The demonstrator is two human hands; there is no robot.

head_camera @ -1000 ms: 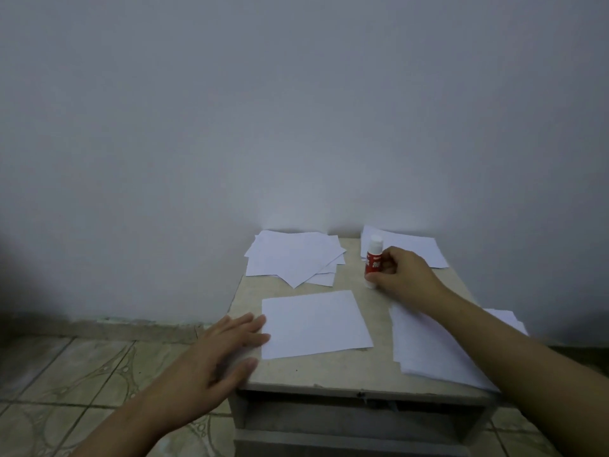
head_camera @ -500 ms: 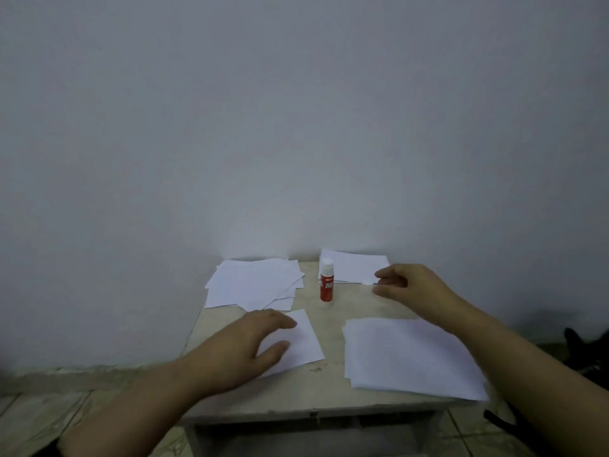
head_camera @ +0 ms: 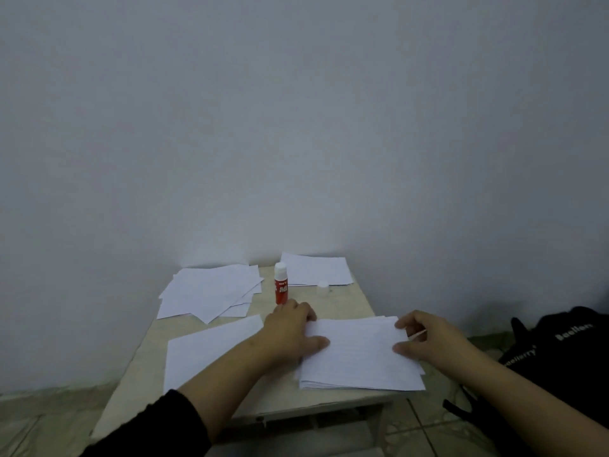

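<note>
Grip first: your right hand [head_camera: 431, 339] pinches the right edge of the top sheet [head_camera: 356, 341] between thumb and curled fingers, and that edge is raised a little off the paper stack [head_camera: 362, 384]. Your left hand [head_camera: 291, 328] rests on the stack's left edge with the thumb laid over the paper; its grip looks loose, pressing rather than clamping. The stack lies on the near right part of the table [head_camera: 346, 301], its right corner at the table's edge. This looks like peeling one sheet free. Keep the left hand's weight on the sheets below so they do not slide. Check at the pinched corner that only one sheet comes up, since thin paper clings. Lift low and draw it toward the single sheet [head_camera: 211, 351] lying near left. Mind the glue stick [head_camera: 281, 286] standing upright just beyond your left knuckles; a sweeping sheet could tip it. On containers there is little to note. A black bag [head_camera: 560, 347] sits on the floor to the right, and nothing shows of what it holds. The dark opening under the table top [head_camera: 313, 420] is too dim to read.
</note>
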